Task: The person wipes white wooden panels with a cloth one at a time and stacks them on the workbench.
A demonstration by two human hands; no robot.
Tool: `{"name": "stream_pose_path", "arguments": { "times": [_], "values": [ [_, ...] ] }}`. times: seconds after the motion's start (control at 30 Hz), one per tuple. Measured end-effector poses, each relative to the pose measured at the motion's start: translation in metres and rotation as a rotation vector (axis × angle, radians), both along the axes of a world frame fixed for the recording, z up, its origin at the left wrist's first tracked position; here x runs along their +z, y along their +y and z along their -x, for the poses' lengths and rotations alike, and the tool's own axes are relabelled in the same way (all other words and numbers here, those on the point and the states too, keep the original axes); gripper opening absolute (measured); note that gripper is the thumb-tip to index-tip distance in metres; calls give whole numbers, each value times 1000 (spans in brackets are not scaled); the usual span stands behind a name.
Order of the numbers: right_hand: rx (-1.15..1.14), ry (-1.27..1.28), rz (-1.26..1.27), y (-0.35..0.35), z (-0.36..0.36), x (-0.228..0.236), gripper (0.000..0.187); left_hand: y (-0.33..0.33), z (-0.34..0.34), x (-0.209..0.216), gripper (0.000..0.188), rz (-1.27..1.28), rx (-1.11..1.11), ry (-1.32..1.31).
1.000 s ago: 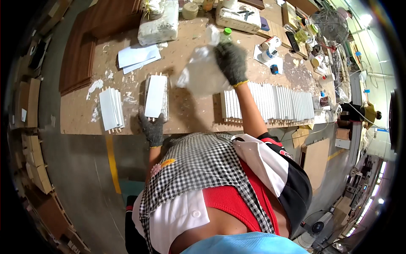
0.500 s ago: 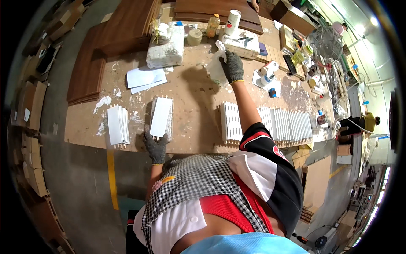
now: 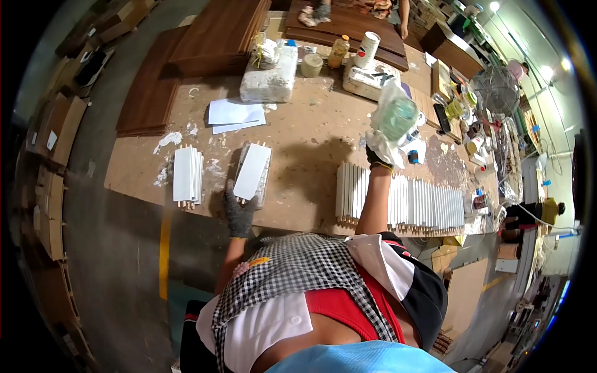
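Note:
My right hand (image 3: pixel 378 156), in a dark grey glove, is closed round a translucent greenish plastic bottle (image 3: pixel 398 117). White cloth or film is wrapped about the bottle, and its broad base faces away from me. My left hand (image 3: pixel 239 214), gloved alike, grips the near end of a white board (image 3: pixel 252 171) with small wooden pegs at its ends. This board lies slightly askew on a paint-marked block or stack. To its left is a stack of similar white boards (image 3: pixel 187 176). A long row of white boards on edge (image 3: pixel 423 202) stands to the right, partly behind my right forearm.
Dark brown panels (image 3: pixel 214 40) are piled at the back left. White sheets (image 3: pixel 235 114) lie on the stained worktable (image 3: pixel 298 133). Farther back stand a white-wrapped block (image 3: pixel 268 78), an orange bottle (image 3: pixel 339 51) and a white canister (image 3: pixel 368 48). A co-worker's hand (image 3: pixel 321 12) rests on brown panels.
My right hand has drawn the bottle nearer and to the right, tipping its base upward. My left hand stays at the white board. A co-worker's hands have come into view at the far side.

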State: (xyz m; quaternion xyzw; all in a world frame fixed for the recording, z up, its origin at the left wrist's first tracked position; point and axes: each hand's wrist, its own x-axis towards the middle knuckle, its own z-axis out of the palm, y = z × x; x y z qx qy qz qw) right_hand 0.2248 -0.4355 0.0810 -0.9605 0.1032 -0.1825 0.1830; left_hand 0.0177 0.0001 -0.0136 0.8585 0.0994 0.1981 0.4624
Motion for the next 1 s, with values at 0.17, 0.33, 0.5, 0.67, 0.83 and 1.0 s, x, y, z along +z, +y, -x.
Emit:
{"name": "stream_pose_path", "arguments": {
  "times": [0.17,0.33,0.5,0.67,0.83,1.0],
  "values": [
    [-15,65,-140,10,18,2,45,-8,3,11,95,158,-10,-16],
    [123,111,-471,36,17,11,41,-16,4,14,94,573,16,-48],
    [794,-290,-296,12,-18,-10,65,-8,-11,16,92,37,62,-69],
    [276,-407,-204,72,-12,28,43,-10,-7,6,90,84,81,-60],
    [674,-267,82,82,-18,43,43,-9,-7,-2,90,56,84,-91],
    [848,58,-39,77,10,144,41,-6,-4,-6,91,119,61,-119]
  ]
}}
